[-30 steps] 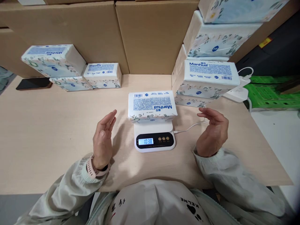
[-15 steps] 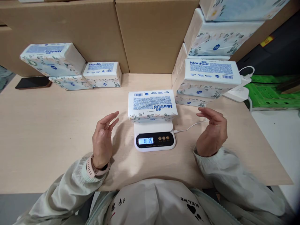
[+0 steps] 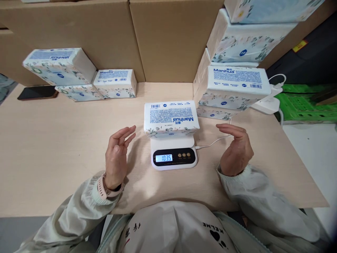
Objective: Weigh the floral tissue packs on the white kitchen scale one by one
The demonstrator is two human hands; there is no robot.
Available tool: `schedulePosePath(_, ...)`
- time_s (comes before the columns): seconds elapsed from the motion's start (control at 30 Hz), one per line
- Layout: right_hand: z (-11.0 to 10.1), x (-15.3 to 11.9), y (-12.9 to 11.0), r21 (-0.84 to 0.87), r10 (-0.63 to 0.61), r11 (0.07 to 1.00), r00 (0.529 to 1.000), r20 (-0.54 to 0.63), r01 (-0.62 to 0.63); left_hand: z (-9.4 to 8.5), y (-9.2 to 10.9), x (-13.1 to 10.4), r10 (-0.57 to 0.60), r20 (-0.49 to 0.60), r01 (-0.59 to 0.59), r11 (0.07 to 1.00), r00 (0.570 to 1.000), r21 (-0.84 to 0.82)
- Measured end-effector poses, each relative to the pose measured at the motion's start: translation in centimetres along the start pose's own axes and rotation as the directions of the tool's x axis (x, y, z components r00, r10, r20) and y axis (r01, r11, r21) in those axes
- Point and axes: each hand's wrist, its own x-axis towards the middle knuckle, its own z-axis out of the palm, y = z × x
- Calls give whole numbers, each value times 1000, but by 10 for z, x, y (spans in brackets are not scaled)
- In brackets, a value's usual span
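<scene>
Tissue pack (image 3: 171, 117) flat on white scale (image 3: 172, 142), between person's two hands. Nearest — left hand (image 3: 116, 163), pink band (image 3: 101, 188) at wrist, and right hand (image 3: 235, 154), both empty, fingers loosely extended, touching neither pack nor scale. Scale display (image 3: 163, 158) lit, reading 103.5; white cable (image 3: 210, 144) at its right side. Beyond — stacked tissue packs (image 3: 235, 80) at right, three more packs (image 3: 114, 84) and dark phone (image 3: 37, 92) at left. Farthest, cardboard (image 3: 171, 42).

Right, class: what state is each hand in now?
Left hand: open, empty, left of the digital scale.
Right hand: open, empty, right of the digital scale.
</scene>
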Motion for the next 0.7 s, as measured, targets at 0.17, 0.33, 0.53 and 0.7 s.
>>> schedulePosePath(0.17, -4, -1, 1, -29, 14, 1000, 993, 115, -11, 0, -2, -2, -33, 61, 34, 999, 998, -21)
schedulePosePath(0.33, -6, -2, 2, -40, 28, 999, 990, 137, -22, -1, -3, -3, -34, 68, 37, 999, 997, -34)
schedulePosePath(0.53, 2, 4, -5, -91, 334, 941, 858, 390, -325, 8, 2, 9, -141, 209, 143, 990, 968, 7)
schedulePosePath(0.7, 21, 31, -37, -126, 345, 927, 670, 657, -353, 24, 15, 32, -122, 342, 133, 991, 932, -7)
